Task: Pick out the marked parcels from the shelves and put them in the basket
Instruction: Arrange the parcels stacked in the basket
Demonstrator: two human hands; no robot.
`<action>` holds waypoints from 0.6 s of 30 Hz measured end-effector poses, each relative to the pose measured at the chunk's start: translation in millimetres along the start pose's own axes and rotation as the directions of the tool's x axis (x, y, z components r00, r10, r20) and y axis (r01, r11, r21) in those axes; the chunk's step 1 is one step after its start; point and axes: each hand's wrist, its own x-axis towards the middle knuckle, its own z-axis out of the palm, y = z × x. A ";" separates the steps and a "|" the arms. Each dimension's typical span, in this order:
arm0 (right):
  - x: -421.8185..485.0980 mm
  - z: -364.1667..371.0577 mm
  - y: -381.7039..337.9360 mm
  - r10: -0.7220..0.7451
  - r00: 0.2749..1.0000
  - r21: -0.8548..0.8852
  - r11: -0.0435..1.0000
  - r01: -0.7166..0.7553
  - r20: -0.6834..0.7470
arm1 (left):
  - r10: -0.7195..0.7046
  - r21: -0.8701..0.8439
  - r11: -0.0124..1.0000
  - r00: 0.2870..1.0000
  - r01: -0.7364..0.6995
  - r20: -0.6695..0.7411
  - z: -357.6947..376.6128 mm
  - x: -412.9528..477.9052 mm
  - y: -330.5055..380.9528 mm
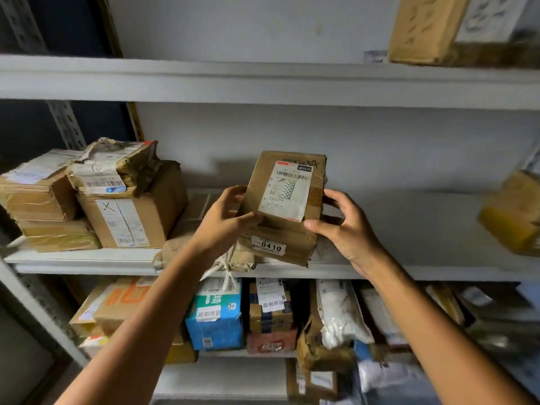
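Note:
A brown cardboard parcel (285, 191) with a white shipping label stands tilted up on the middle shelf (87, 260). My left hand (226, 219) grips its left edge, thumb at the lower front. My right hand (343, 226) grips its right edge, fingers curled behind and thumb at the lower corner. Under it lies another brown parcel (277, 247) with a white tag reading 0410. Left of that sits a flat wrapped bundle (187, 247) tied with white string. The basket is out of view.
Stacked worn boxes (87, 197) fill the left of the middle shelf; one shows a pen cross. A yellow-brown box (514, 211) sits at the right. The lower shelf holds a blue carton (214, 320), labelled boxes and white bags (340, 314). A box (455, 27) rests on the top shelf.

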 end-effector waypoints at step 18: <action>-99.1 -190.3 -0.8 0.060 0.943 -0.099 0.990 -0.098 -0.328 | 0.056 -0.071 0.997 0.924 -0.031 0.378 196.4 5.3 42.6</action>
